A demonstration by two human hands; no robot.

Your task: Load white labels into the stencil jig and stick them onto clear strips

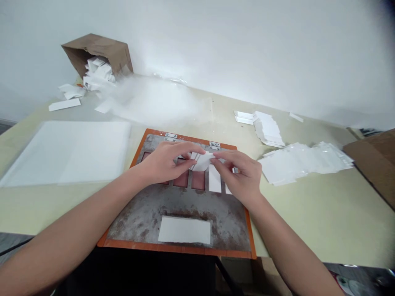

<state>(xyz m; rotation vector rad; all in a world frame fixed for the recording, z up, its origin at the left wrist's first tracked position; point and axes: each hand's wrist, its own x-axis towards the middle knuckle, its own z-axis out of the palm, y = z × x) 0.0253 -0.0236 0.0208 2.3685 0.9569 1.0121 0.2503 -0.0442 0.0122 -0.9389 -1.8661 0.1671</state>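
Now, left hand (163, 162) pinched near-closed on small white cards (203, 161); right hand (242, 170) likewise, at their right edge. Cards above metal plate (135, 218); reddish slot (198, 181) just nearward, long axis toward person, left fingertips nearer.

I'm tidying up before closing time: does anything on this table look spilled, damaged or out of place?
Yes. At the back left, the cardboard box seems tipped on its side, with white pieces spilling from its opening onto the table. The metal plate also has brownish stains, possibly just wear.
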